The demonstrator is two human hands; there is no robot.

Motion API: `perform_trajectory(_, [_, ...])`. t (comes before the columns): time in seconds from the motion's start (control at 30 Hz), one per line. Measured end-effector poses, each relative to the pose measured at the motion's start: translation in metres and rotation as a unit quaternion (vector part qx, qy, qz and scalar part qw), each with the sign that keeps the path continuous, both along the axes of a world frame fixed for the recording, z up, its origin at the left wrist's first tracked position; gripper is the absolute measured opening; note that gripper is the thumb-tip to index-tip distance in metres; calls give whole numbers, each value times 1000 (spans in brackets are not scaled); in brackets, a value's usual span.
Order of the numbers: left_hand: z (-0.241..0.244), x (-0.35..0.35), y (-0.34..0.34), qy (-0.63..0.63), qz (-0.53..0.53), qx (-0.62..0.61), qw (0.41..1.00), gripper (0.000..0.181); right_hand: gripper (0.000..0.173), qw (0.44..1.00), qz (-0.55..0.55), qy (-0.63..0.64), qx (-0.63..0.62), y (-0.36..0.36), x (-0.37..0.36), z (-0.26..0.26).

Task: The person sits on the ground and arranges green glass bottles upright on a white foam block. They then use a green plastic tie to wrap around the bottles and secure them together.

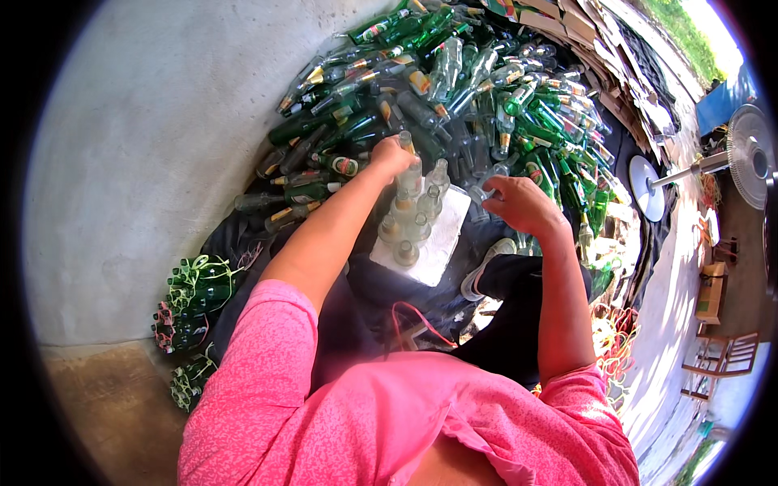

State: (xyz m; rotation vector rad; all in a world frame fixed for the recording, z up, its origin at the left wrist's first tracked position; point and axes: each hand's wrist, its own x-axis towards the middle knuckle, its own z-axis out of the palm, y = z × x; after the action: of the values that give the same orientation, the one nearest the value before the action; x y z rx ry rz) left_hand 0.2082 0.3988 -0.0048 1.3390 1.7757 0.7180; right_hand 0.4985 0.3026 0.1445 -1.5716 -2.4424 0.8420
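Note:
My left hand grips a clear glass bottle upright by its upper part, at the far end of a cluster of bottles. Several clear glass bottles stand upright close together on a white slab between my feet. To the right of the slab, my right hand has curled fingers at a clear bottle beside the pile; whether they are closed on it is hard to see. Beyond both hands rises a large heap of loose green and clear glass bottles, most lying on their sides.
Tied bundles of green bottles stand at left by a pale wall. A pedestal fan, flattened cardboard, loose plastic ties and a wooden chair are at right. A red strap lies near my lap.

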Motion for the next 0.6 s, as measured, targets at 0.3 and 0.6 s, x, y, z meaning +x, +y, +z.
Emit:
perform_trajectory(0.3, [-20,2,0,77,-47,15,996,37,36,1000,-3,-4,-3,2,1,0])
perform_trajectory(0.6, [-39,6,-2,168,-126,63,976,38,37,1000,9,2,1,2,1,2])
